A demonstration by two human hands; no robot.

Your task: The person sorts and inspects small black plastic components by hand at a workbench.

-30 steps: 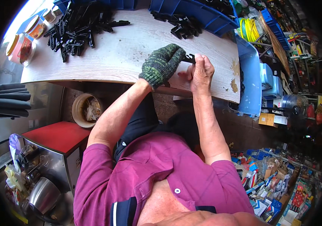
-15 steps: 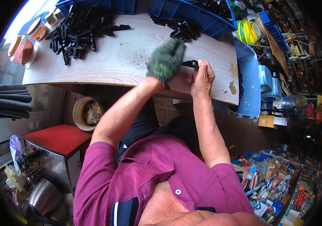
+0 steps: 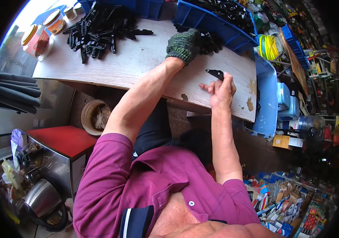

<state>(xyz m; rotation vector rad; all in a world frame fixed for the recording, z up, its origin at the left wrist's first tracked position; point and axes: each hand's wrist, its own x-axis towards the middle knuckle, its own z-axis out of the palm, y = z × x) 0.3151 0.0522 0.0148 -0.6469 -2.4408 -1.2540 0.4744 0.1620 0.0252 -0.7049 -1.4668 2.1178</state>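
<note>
My right hand (image 3: pixel 222 92) is bare and pinches a small, elongated black plastic part (image 3: pixel 214 73) between thumb and finger, just above the table (image 3: pixel 137 63). Its other fingers are partly bent and point left. My left hand (image 3: pixel 183 46), in a dark green knitted glove, reaches to the smaller heap of black plastic parts (image 3: pixel 210 43) and covers some of it. The glove's back faces up, so its fingertips and anything in them are hidden. A larger heap of similar black parts (image 3: pixel 98 33) lies on the left of the table.
Blue crates (image 3: pixel 217 25) line the table's far edge, the right one filled with black parts. A light-blue tub (image 3: pixel 265 95) stands off the right edge. Lidded jars (image 3: pixel 37 43) sit at the far left. Below are a bucket (image 3: pixel 86 117) and a red-topped cabinet (image 3: pixel 62 144).
My gloved left hand has moved away from my right hand, up to the smaller heap. My right hand keeps the black part, now lifted clear of the glove and more plainly seen.
</note>
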